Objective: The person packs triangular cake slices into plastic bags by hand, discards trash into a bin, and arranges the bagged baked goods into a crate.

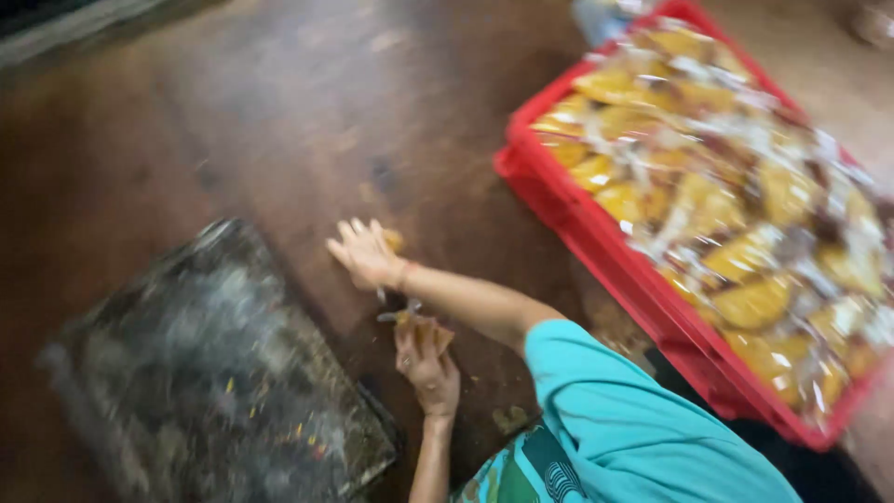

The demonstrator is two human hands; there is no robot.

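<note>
The picture is blurred by motion. My right hand reaches out over the brown floor, palm down and fingers spread, beside a small yellow piece. My left hand is closer to me and grips a small yellowish packet with clear wrapping at its top. Both arms come out of a teal shirt at the bottom right.
A red plastic crate full of yellow snacks in clear bags stands at the right. A dark, worn metal tray with crumbs on it lies on the floor at the lower left. A small scrap lies near my left forearm.
</note>
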